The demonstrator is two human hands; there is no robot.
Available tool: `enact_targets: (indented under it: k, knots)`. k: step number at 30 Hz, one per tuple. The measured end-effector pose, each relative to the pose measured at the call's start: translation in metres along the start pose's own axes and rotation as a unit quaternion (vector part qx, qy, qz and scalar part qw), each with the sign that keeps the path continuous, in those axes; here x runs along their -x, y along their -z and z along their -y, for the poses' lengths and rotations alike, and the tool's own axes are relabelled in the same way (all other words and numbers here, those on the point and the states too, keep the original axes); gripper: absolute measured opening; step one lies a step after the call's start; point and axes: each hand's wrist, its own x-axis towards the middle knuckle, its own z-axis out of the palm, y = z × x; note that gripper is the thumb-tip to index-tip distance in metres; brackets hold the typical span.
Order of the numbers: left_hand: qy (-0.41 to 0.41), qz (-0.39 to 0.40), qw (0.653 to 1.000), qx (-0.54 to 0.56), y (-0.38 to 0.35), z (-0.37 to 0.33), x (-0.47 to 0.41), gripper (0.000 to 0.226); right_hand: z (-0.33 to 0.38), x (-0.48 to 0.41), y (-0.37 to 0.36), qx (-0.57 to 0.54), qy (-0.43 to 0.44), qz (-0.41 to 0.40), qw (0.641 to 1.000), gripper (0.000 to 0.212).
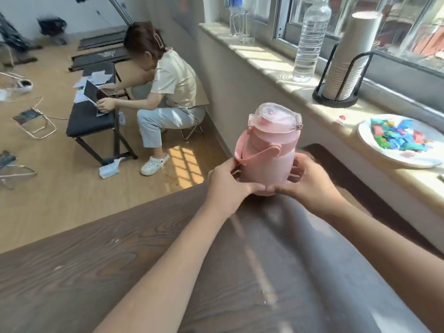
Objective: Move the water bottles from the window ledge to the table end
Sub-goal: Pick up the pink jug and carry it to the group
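The pink bottle [265,152] was clasped between the left hand [225,186] and right hand [310,186], upright, its base cupped at the table [120,272] end.

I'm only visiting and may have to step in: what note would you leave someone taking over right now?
Left hand and right hand: both clasp the pink bottle near its base, at the far end of the table.
Done: pink bottle is off the window ledge.
Left: set it down and let go, then fetch the tall clear bottle, and the clear ones farther along the ledge.
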Motion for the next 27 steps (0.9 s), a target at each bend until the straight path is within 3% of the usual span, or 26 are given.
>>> enact_targets:
  k: [7,16,27]
  knots:
    - [0.04,-0.103,0.994,-0.009,0.119,0.036,0.075,0.067,0.052,0.019,-0.117,0.008,0.053,0.102,0.993,0.095]
    - [0.105,-0.255,0.961,0.022,0.255,0.098,0.176,0.062,0.127,0.063,-0.274,0.009,0.112,0.269,0.956,0.09]
    - [0.121,-0.348,0.927,0.074,0.329,0.159,0.22,0.064,0.163,0.088,-0.383,0.032,0.138,0.344,0.928,0.09]
